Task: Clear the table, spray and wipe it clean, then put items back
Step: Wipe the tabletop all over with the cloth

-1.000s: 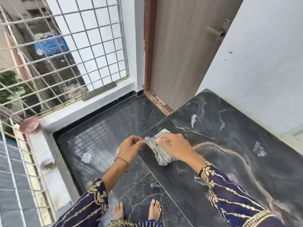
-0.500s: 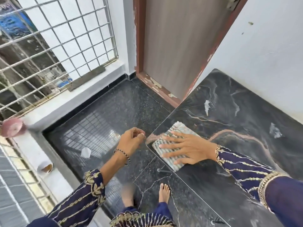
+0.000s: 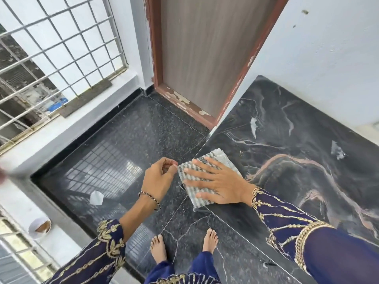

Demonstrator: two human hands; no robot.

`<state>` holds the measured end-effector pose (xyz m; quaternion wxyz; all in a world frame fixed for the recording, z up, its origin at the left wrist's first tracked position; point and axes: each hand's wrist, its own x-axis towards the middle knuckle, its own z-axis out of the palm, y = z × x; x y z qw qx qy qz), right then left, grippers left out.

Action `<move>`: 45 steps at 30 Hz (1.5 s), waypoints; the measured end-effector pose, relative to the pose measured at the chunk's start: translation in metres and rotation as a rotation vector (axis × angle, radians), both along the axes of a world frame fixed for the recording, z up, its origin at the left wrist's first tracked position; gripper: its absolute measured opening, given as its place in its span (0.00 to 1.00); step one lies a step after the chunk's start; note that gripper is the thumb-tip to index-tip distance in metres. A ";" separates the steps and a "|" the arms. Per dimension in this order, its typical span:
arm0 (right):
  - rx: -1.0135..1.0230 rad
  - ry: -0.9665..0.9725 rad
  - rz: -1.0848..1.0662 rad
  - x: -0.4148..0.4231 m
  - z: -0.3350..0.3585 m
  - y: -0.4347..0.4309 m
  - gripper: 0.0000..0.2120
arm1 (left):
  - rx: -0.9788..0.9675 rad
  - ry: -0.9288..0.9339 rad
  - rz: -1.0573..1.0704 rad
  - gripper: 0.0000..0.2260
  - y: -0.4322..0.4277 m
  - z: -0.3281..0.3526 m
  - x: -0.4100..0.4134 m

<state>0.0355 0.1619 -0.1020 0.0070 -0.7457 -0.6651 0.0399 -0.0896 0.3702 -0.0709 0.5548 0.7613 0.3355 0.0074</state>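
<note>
Cloth [image 3: 220, 155], soft and limp at table [image 3: 287, 140] edge, best grabbed by a corner: my right hand [image 3: 221, 185] presses it flat-fingered, left hand [image 3: 160, 179] curls at its corner, pinch unclear.

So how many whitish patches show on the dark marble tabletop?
2: one whitish patch near the far corner by the door, another further right toward the wall. The striped cloth may hide more.

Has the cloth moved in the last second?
Yes: bunched before, the cloth now lies flat under the right hand, at the same spot on the table edge.
</note>
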 end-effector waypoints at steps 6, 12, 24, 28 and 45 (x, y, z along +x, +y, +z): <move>-0.048 -0.048 -0.425 0.027 -0.002 0.001 0.26 | 0.090 -0.031 -0.130 0.05 -0.017 0.005 0.021; -0.068 -0.069 -0.425 0.027 -0.005 0.000 0.30 | 0.163 -0.034 -0.302 0.04 -0.029 0.011 0.038; -0.025 0.027 -0.326 0.112 -0.004 -0.028 0.25 | 0.491 -0.072 -0.538 0.06 -0.059 0.013 0.119; -0.071 0.006 -0.452 0.155 -0.002 -0.042 0.26 | 0.574 -0.079 -0.623 0.07 -0.072 0.017 0.161; -0.064 -0.017 -0.649 0.310 -0.003 -0.054 0.27 | 1.082 0.380 -1.142 0.54 -0.127 0.024 0.329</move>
